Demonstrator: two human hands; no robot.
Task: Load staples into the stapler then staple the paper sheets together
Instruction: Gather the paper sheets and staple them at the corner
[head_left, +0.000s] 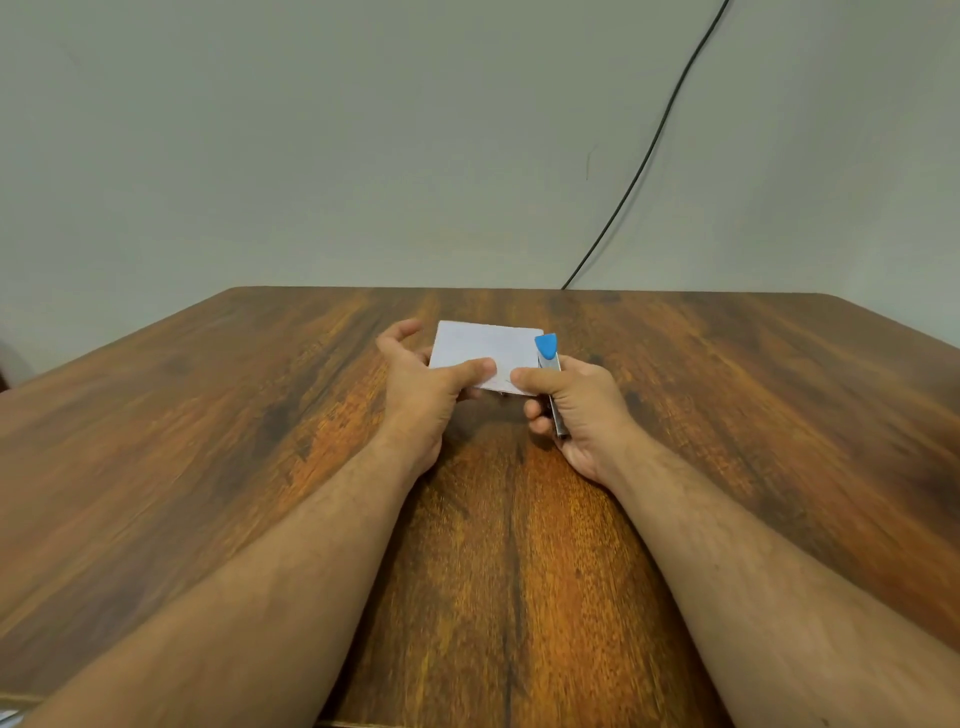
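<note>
your right hand is curled around the slim metal stapler with the blue plastic cap, thumb laid over the near right corner of the small stack of white paper sheets, so the tool and the paper meet right there at your thumb. your left hand pinches the stack's near left edge, thumb on top, while its other fingers arch loosely beyond the far side. the stack is held just above the dark-grained wooden table, between both hands, roughly flat and tilted slightly toward you. the stapler's long axis runs away from you, blue tip pointing at the wall, lying along the paper's right edge; whether the corner already sits inside its mouth is hidden by your thumb. judging from this, loading looks finished and the squeeze is the step in hand. the paper is thin, matte and flexible, so keep the left pinch firm or the sheets may fan apart. the stapler body is narrow, smooth and shiny. a thin black cable hangs down the plain wall behind.
</note>
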